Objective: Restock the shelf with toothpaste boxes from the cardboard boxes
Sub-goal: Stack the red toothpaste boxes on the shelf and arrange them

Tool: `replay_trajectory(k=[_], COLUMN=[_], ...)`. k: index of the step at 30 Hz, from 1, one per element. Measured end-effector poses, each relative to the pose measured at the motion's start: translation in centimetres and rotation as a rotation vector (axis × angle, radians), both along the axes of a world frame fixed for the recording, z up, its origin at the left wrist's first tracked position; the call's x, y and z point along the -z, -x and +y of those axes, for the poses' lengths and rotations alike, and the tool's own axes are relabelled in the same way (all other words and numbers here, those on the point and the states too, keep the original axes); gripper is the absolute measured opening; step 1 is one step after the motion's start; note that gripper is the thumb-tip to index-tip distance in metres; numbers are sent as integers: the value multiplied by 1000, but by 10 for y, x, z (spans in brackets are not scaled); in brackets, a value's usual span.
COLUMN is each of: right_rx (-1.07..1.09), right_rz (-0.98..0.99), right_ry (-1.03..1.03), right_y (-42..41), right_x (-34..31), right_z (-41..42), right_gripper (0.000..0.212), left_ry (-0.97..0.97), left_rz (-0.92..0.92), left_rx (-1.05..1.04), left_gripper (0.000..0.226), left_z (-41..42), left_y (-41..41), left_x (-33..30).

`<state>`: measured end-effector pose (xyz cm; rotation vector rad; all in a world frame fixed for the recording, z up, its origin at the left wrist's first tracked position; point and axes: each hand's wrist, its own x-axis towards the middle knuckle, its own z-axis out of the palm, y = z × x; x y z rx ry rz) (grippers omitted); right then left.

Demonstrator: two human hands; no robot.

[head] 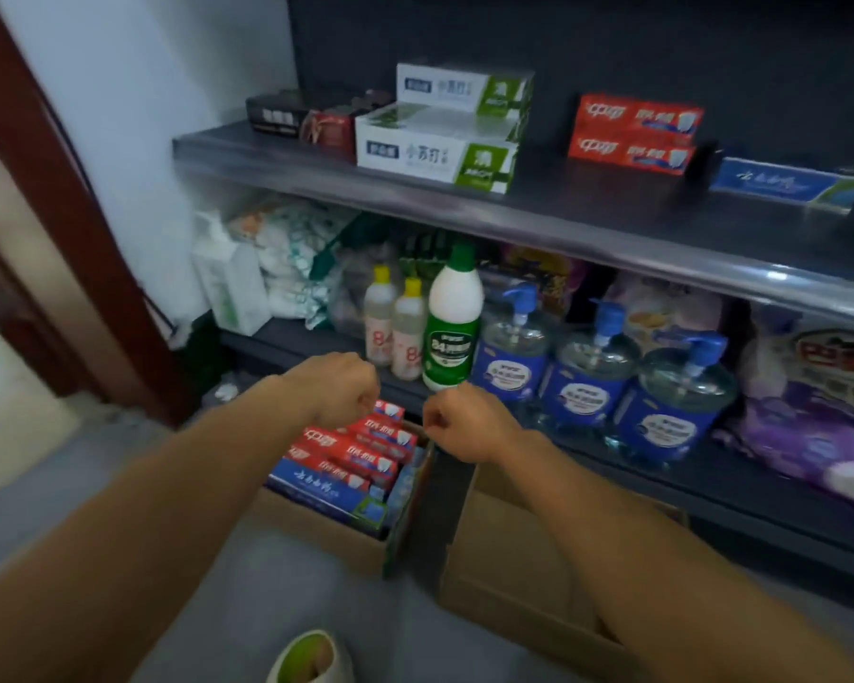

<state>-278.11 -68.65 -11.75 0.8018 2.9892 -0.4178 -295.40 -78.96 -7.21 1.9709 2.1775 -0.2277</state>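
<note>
Toothpaste boxes (pixel 351 456), red and blue, fill the left cardboard box (pixel 336 534) on the floor. Left hand (pixel 339 386) and right hand (pixel 464 426) hover above, fingers curled, holding nothing. Step: reaching for stock. Next: grip a red box, lift to upper shelf (pixel 612 209) beside red stack (pixel 634 133).

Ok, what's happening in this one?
A person is restocking toothpaste. Both hands, the left hand and right hand, hang curled and hold nothing above an open cardboard box on the floor, packed with red toothpaste boxes and a blue one. The upper shelf already carries green-and-white, red, dark and blue boxes. A second cardboard box sits to the right.
</note>
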Motion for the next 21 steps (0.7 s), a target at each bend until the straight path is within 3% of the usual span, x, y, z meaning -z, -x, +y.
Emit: replay_trajectory(k=[7,15,21], right_rx=[-96,-65,-31], right_rz=[-109,-217,-222], right_ry=[135,198,200], right_y=[82,112,118], right_x=[95,148,156], right_z=[-45,-62,-56], right_gripper=[18,58,50], left_ry=[92,87,68], left_rz=[-49,-207,-236], left_rx=[-78,-139,-117], left_gripper=[21,17,15], left_z=[-14,-26,-26], left_y=[66,106,116], left_x=[71,128,136])
